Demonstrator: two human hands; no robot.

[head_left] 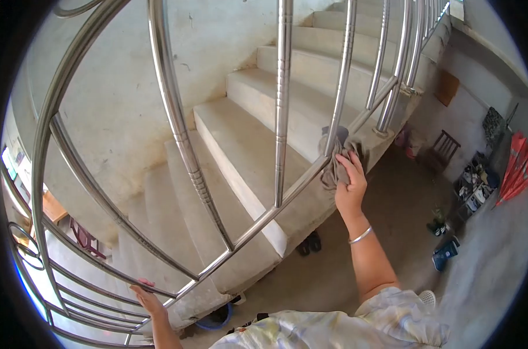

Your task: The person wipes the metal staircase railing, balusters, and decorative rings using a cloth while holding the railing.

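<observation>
A grey-brown cloth point(332, 173) is bunched in my right hand point(351, 181). My fingers press it against the foot of a shiny metal baluster point(340, 87), where it meets the slanting lower rail point(255, 228). Some of the cloth lies on the far side of the baluster. At the lower left, my left hand point(150, 300) is closed around a curved metal bar point(110, 269) of the railing. Its fingertips are partly hidden by the bar.
Concrete stairs point(246, 136) rise behind the railing to the upper right. Below stand a wooden chair point(444, 150), a shoe rack point(476, 185), a red umbrella point(515, 168), dark shoes point(309, 244) and a blue basin point(218, 317). A blue-green boot point(445, 255) is on the floor.
</observation>
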